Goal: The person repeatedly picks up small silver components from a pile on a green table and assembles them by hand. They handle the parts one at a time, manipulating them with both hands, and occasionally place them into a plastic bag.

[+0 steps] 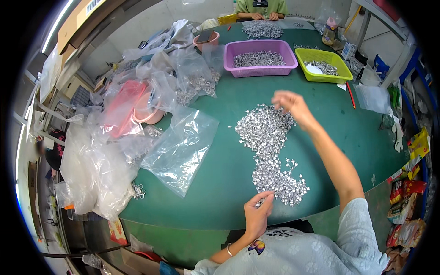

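Observation:
A long heap of small silvery metal parts (pixel 266 137) lies on the green table in front of me, narrower in its middle. At the heap's near end, my left hand (pixel 256 217) is closed in a pinch, with a bit of a small metal part showing at the fingers. My right hand (pixel 293 107) is over the heap's far right edge, its fingers curled together. What it holds, if anything, is too small to make out. A flat clear plastic bag (pixel 183 149) lies left of the heap.
Beyond the heap stand a purple basket (pixel 260 72) and a yellow-green basket (pixel 323 79), both containing metal parts. Plastic bags (pixel 98 160) crowd the table's left side. A red pen (pixel 351 95) lies at right. Across the table a person in green (pixel 262 8) sits by another heap (pixel 262 30).

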`<state>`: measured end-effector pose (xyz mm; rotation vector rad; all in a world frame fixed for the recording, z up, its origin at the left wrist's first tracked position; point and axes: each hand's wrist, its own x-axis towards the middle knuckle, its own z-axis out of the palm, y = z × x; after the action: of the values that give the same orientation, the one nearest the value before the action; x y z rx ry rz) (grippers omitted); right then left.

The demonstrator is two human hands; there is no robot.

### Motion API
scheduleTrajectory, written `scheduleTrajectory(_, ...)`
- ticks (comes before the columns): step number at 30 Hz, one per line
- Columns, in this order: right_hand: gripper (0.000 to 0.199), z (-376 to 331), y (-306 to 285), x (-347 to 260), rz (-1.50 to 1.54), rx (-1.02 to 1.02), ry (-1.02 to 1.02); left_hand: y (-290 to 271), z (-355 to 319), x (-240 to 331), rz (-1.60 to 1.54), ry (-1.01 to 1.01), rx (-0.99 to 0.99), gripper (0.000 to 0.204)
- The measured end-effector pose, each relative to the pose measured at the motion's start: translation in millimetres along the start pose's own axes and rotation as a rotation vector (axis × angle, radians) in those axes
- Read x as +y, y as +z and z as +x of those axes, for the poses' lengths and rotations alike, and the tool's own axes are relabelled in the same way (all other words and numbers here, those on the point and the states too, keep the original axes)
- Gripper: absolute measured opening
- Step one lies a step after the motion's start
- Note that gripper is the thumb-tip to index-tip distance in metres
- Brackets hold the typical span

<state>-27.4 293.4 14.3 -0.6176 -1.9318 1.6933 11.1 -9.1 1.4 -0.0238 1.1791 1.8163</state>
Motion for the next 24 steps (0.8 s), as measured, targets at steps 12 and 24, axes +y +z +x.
scheduleTrajectory(12,0.018,-180.7,-19.4,10.2,-0.771,-0.112,0.000,-2.2,-2.5,-11.9,-0.041,-0.093,-0.057,0.017)
scheduleTrajectory(24,0.007,-210.0,0.7,33.9,-0.684,0.122,-0.131,-0.6,-0.3,-19.6,-0.125,-0.301,-0.124,0.020)
